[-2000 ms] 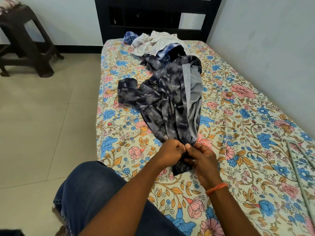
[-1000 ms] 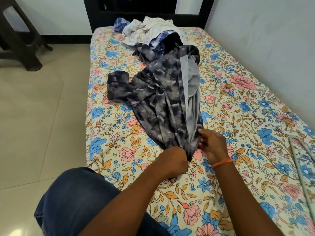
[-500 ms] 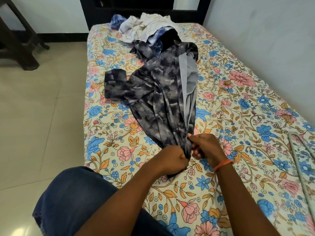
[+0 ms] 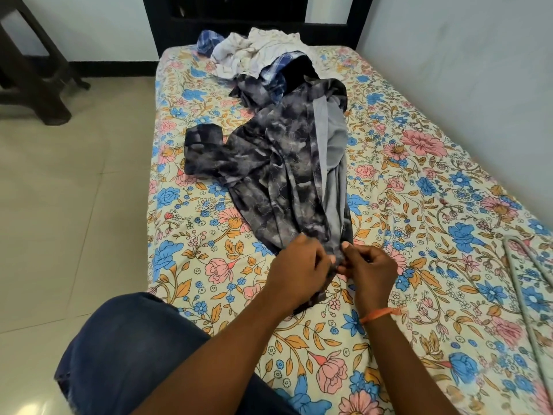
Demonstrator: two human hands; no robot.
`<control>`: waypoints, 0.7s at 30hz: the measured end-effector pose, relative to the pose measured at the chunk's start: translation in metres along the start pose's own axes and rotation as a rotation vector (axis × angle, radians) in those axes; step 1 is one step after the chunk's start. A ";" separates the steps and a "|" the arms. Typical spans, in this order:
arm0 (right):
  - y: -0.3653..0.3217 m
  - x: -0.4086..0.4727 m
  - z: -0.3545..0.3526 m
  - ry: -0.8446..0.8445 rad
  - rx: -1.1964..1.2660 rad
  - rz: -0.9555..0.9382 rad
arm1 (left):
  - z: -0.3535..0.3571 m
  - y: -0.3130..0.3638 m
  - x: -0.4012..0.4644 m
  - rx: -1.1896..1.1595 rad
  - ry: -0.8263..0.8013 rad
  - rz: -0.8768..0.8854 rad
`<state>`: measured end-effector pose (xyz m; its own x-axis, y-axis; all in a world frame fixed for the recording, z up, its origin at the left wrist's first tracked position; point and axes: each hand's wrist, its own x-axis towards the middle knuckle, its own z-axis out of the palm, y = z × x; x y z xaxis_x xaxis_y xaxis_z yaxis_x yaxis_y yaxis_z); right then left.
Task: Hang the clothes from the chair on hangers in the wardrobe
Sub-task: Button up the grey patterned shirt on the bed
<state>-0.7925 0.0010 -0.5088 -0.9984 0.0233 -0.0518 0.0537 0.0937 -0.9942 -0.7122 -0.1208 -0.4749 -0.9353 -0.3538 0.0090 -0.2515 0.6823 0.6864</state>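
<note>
A dark grey mottled shirt (image 4: pixel 278 175) lies stretched along the middle of the bed (image 4: pixel 419 205), its lighter grey inside facing up along its right side and one sleeve folded out toward the bed's left edge. Both hands meet at the shirt's near end, toward the foot of the bed. The left hand (image 4: pixel 299 271) has its fingers curled round the bunched fabric, gripping it. The right hand (image 4: pixel 371 271), with an orange thread at the wrist, pinches the shirt's edge between thumb and fingertips, just beside the left hand. At the head end of the bed, against the dark headboard (image 4: pixel 257 13), sits a heap of other clothes (image 4: pixel 257 52), white and blue-checked, touching the shirt's far end. A metal hanger (image 4: pixel 520 265) lies near the bed's right edge. A dark stool (image 4: pixel 33 73) stands on the tiled floor (image 4: pixel 74 190), well apart from the bed
</note>
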 end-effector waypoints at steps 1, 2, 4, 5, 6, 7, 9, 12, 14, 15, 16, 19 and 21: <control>0.001 0.000 0.000 0.014 0.008 -0.001 | 0.001 0.000 0.005 -0.073 0.074 -0.031; 0.002 0.000 0.000 0.030 0.010 0.000 | 0.003 -0.002 0.012 -0.117 0.132 -0.059; 0.005 -0.001 0.002 0.054 -0.005 0.008 | 0.007 -0.007 0.025 -0.124 0.178 -0.092; 0.005 -0.002 0.002 0.056 -0.010 0.008 | 0.009 -0.009 0.031 -0.123 0.170 -0.102; 0.006 -0.003 0.003 0.055 -0.013 0.006 | 0.012 -0.010 0.036 -0.137 0.163 -0.112; 0.006 -0.003 0.004 0.055 -0.016 0.001 | 0.016 -0.009 0.040 -0.168 0.159 -0.124; 0.008 -0.003 0.005 0.075 -0.027 -0.009 | 0.024 -0.006 0.045 -0.255 0.158 -0.162; 0.011 -0.004 0.007 0.111 -0.039 -0.019 | 0.032 -0.002 0.046 -0.352 0.163 -0.229; 0.012 -0.005 0.009 0.121 -0.053 -0.046 | 0.034 -0.003 0.045 -0.359 0.165 -0.240; 0.013 -0.006 0.010 0.123 -0.058 -0.048 | 0.033 -0.004 0.044 -0.353 0.157 -0.237; 0.014 -0.006 0.011 0.127 -0.063 -0.047 | 0.033 -0.004 0.044 -0.344 0.148 -0.233; 0.016 -0.007 0.012 0.127 -0.071 -0.048 | 0.033 -0.006 0.043 -0.303 0.127 -0.213; 0.017 -0.010 0.015 0.109 -0.084 -0.048 | 0.033 -0.006 0.040 -0.275 0.112 -0.192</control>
<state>-0.7814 -0.0131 -0.5262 -0.9922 0.1245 0.0112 0.0115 0.1799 -0.9836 -0.7562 -0.1178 -0.5022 -0.8405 -0.5373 -0.0696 -0.3291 0.4042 0.8534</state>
